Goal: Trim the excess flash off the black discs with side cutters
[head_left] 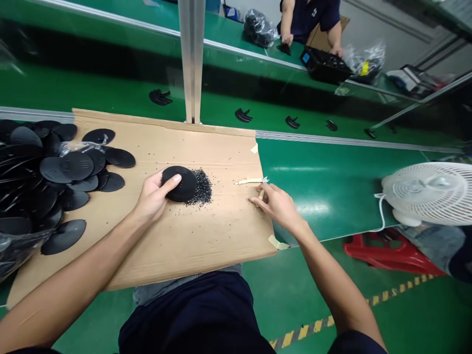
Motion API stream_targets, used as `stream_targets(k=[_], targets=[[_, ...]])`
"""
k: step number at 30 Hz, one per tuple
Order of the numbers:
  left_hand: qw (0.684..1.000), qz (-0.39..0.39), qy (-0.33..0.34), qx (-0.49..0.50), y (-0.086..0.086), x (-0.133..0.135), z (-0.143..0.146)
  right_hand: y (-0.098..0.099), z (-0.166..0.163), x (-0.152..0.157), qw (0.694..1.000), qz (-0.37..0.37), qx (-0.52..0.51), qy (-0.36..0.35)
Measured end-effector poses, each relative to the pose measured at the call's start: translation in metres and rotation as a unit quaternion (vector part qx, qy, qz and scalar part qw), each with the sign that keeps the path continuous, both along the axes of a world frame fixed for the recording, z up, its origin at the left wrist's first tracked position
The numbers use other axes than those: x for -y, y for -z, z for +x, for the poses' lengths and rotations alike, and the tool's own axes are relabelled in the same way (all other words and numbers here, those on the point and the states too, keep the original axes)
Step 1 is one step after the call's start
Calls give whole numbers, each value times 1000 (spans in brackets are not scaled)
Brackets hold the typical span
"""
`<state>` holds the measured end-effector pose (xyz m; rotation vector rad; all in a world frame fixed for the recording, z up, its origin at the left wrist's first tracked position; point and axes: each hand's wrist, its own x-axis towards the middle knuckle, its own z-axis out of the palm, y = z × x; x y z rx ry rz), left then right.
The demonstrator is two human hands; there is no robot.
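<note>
My left hand (154, 195) grips a round black plastic disc (181, 183) on a sheet of cardboard (191, 236), thumb across its front edge. Beside the disc lies a small heap of black shavings (202, 189). My right hand (276, 202) rests near the cardboard's right edge with its fingers curled around a small pale tool-like thing (261, 194), most of it hidden. A pale strip with a frayed tip (250, 181) lies just above that hand.
A pile of black discs (47, 182), some in clear plastic, covers the left. Behind runs a green conveyor (110, 93) carrying small black parts (243, 116). A metal post (191, 59) stands at the back. A white fan (429, 192) sits right. Another person (309, 19) works across.
</note>
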<state>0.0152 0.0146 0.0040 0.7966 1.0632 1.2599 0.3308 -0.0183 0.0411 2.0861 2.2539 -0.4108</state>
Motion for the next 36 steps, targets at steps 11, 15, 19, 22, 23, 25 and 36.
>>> stream_targets(k=[11, 15, 19, 22, 23, 25, 36], targets=[[998, 24, 57, 14, 2, -4, 2, -4, -29, -60, 990, 73, -100, -67], [990, 29, 130, 43, -2, -3, 2, -2, -50, -65, 962, 165, -158, -148], [976, 28, 196, 90, -5, -2, 0, 8, -87, -63, 937, 218, -181, -205], [967, 24, 230, 109, -5, -2, -4, 16, -112, -62, 905, 211, -314, -196], [965, 21, 237, 108, -5, -2, -5, 18, -119, -60, 889, 186, -378, -180], [965, 23, 245, 94, -7, -1, -6, 19, -128, -57, 851, 90, -499, -134], [958, 125, 256, -45, -18, 9, -2, 1, -126, -42, 697, -249, -671, -48]])
